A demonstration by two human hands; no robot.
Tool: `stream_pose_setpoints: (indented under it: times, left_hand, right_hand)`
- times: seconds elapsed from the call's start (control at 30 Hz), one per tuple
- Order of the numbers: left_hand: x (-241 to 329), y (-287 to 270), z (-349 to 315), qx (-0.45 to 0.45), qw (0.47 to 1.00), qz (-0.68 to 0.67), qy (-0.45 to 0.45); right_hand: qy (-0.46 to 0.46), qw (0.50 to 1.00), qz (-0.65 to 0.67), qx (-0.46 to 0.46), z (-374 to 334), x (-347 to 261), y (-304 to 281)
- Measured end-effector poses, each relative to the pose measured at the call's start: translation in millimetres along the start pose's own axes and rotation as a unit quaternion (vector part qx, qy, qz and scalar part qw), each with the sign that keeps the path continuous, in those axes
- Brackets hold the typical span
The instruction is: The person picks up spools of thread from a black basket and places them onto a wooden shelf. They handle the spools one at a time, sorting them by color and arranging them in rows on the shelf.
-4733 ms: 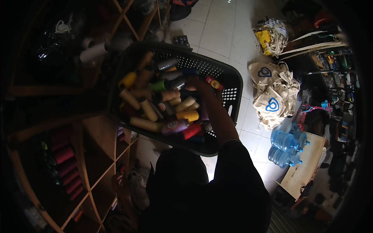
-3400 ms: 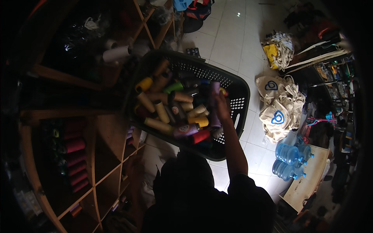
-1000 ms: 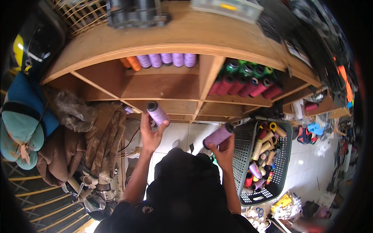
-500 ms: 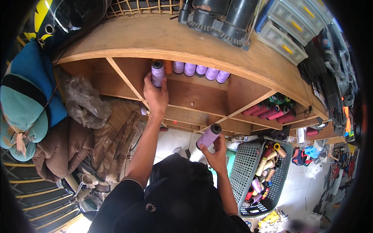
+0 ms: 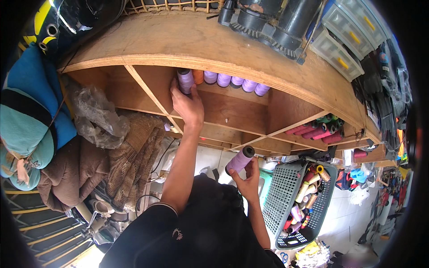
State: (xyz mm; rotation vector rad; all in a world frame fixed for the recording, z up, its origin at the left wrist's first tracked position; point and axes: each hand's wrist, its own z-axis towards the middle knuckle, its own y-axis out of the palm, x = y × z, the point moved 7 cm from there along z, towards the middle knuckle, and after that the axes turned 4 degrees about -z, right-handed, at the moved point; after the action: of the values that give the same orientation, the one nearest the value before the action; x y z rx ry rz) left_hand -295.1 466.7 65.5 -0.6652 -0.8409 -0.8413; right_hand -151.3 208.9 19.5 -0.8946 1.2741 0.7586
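Note:
My left hand [image 5: 188,105] reaches into a compartment of the wooden shelf [image 5: 228,109], its fingers wrapped round a lilac thread spool [image 5: 185,81] at the left end. Beside that spool stands an orange spool [image 5: 198,77], partly hidden. Several more lilac spools [image 5: 224,80] continue the row to the right. In front of my body, my right hand [image 5: 248,178] grips another lilac thread spool [image 5: 240,161], tilted, its black end up. Right of that hand, a dark green basket [image 5: 286,187] holds many mixed spools.
Red and green spools [image 5: 319,129] fill a compartment to the right. Clear drawers [image 5: 353,35] and a black machine part [image 5: 268,27] sit on the shelf top. Left are a plastic bag [image 5: 96,118], brown cloth [image 5: 71,176] and a teal cap [image 5: 29,125].
My left hand has pushed its spool slightly deeper into the compartment, closer to the orange one. My right hand still holds its spool in nearly the same place. The view has shifted slightly.

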Motion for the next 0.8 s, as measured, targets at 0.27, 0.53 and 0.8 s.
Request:
stream_pose_setpoints:
  times: [0.27, 0.53, 0.8]
  left_hand:
    - [3.2, -4.1, -24.1, -0.145, 0.989, -0.016, 0.008]
    - [8.1, 15.9, -17.2, -0.195, 0.966, 0.081, 0.149]
    - [1.9, 14.3, -5.7, -0.208, 0.966, 0.086, 0.13]
  right_hand:
    - [0.011, 1.0, -0.001, 0.013, 3.9, -0.6, -8.7]
    - [0.016, 0.999, -0.006, 0.039, 2.1, 9.6, -23.7]
    - [0.023, 0.998, 0.01, 0.062, -1.5, 14.2, -30.7]
